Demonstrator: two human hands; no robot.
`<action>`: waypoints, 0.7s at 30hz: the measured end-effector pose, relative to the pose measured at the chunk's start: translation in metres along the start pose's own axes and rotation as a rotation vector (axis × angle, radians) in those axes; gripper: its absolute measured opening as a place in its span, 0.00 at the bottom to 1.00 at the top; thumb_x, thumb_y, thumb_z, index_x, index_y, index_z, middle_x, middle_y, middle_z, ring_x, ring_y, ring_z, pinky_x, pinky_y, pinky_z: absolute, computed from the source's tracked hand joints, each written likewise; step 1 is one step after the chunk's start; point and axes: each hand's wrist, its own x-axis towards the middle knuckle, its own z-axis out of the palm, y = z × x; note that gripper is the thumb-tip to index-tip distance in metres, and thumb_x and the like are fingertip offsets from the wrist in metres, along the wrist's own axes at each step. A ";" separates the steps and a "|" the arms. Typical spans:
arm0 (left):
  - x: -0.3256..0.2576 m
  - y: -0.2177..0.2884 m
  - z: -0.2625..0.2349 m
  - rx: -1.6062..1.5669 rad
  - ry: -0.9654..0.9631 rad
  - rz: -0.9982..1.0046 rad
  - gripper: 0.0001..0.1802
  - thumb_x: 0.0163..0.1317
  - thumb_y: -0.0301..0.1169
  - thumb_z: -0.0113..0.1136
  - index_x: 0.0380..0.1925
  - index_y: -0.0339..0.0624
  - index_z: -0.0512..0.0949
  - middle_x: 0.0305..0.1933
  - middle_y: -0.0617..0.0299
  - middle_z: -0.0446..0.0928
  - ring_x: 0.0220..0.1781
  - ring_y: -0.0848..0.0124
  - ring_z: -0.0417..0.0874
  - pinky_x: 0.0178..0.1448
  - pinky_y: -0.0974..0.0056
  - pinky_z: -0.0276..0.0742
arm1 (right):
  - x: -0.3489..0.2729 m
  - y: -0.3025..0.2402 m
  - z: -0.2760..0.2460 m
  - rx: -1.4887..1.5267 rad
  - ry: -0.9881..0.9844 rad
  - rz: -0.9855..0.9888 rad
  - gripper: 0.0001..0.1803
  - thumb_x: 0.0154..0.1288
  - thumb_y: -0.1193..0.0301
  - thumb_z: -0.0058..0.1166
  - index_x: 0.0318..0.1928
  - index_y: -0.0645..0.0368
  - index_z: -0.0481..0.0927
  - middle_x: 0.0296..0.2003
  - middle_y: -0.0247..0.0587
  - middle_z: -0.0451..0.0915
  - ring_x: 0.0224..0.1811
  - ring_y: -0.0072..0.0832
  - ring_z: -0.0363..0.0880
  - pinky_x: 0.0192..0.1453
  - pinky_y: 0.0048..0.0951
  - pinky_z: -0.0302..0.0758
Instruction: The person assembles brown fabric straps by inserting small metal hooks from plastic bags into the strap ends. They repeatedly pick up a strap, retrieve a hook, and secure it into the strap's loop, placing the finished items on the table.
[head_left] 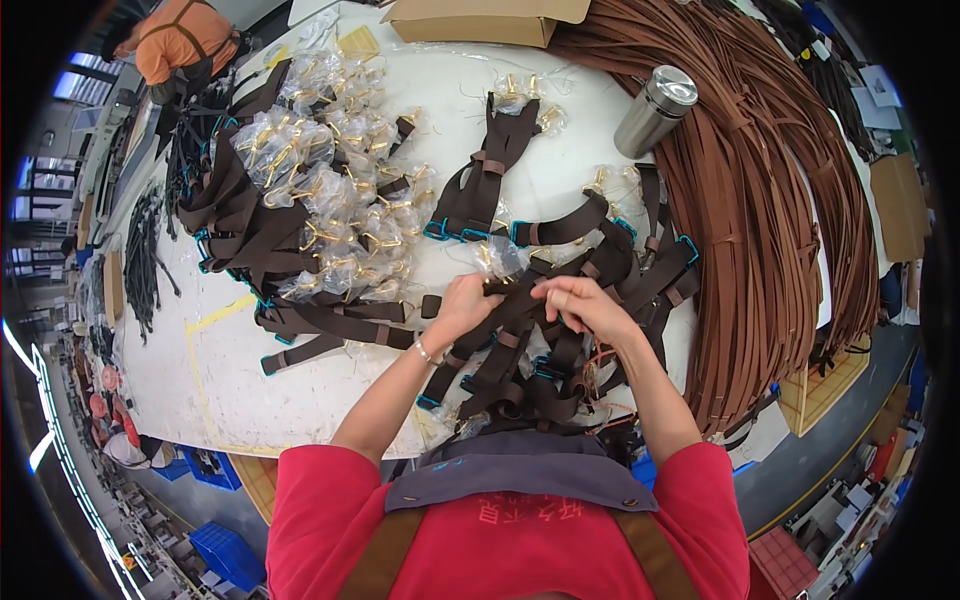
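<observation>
My left hand (466,306) is closed on a dark brown webbing strap (513,301) in front of me. My right hand (585,306), with a ring on one finger, has its fingers bent in a pinch at the same strap. Just beyond my hands lies a clear plastic-wrapped fitting (499,258). Around and below them is a heap of similar straps (500,362) with turquoise buckles and small brown loops. Farther off, a folded strap bundle (490,172) rests on the white table (235,375). What my fingertips press on is partly hidden.
To the left is a big pile of straps with plastic-wrapped gold hooks (340,200). Long brown strips (740,220) cover the right side, a steel flask (655,112) standing beside them. A cardboard box (480,30) sits at the far edge. Another person (185,45) bends over at far left.
</observation>
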 end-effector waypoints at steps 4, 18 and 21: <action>-0.044 0.017 -0.027 -0.941 -0.155 -0.024 0.16 0.51 0.28 0.59 0.37 0.28 0.72 0.32 0.49 0.78 0.34 0.63 0.80 0.39 0.62 0.74 | 0.031 -0.019 0.005 0.311 0.161 -0.175 0.16 0.64 0.63 0.41 0.42 0.63 0.71 0.32 0.38 0.78 0.12 0.12 0.62 0.13 0.13 0.55; -0.053 -0.001 -0.059 -1.447 -0.039 0.005 0.13 0.54 0.30 0.54 0.38 0.37 0.67 0.15 0.65 0.62 0.17 0.75 0.64 0.27 0.68 0.59 | 0.037 0.003 0.022 -0.042 -0.397 0.110 0.18 0.62 0.63 0.44 0.44 0.66 0.73 0.30 0.37 0.79 0.11 0.10 0.56 0.16 0.13 0.55; -0.045 -0.002 -0.059 -1.425 -0.027 0.011 0.10 0.56 0.30 0.54 0.35 0.38 0.69 0.15 0.66 0.62 0.17 0.75 0.63 0.28 0.68 0.59 | 0.032 0.003 0.030 -0.229 -0.344 0.122 0.18 0.62 0.64 0.45 0.44 0.65 0.73 0.29 0.34 0.78 0.16 0.11 0.62 0.18 0.14 0.59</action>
